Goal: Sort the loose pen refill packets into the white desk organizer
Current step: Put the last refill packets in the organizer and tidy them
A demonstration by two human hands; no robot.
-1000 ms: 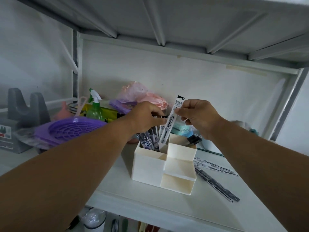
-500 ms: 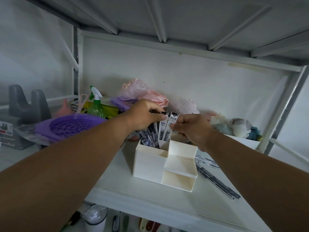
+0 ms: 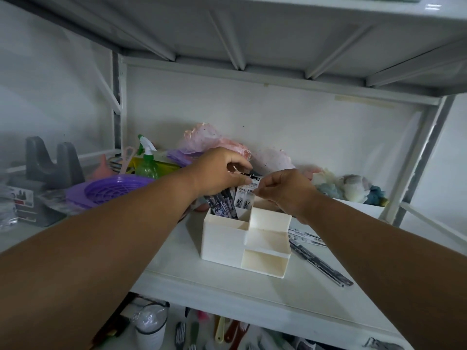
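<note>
One camera on the person's head looks forward and down, close to the white shelf (image 3: 252, 286) and both arms.

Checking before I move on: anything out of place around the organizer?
Yes: loose refill packets lie flat on the shelf right of the white organizer, not yet sorted. Packets in its rear compartment lean askew.

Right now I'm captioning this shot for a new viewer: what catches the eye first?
Two hands meet over the white desk organizer mid-shelf: the left hand and right hand both pinch the refill packets standing in its back compartment. More loose packets lie to its right; a purple basket sits left.
</note>
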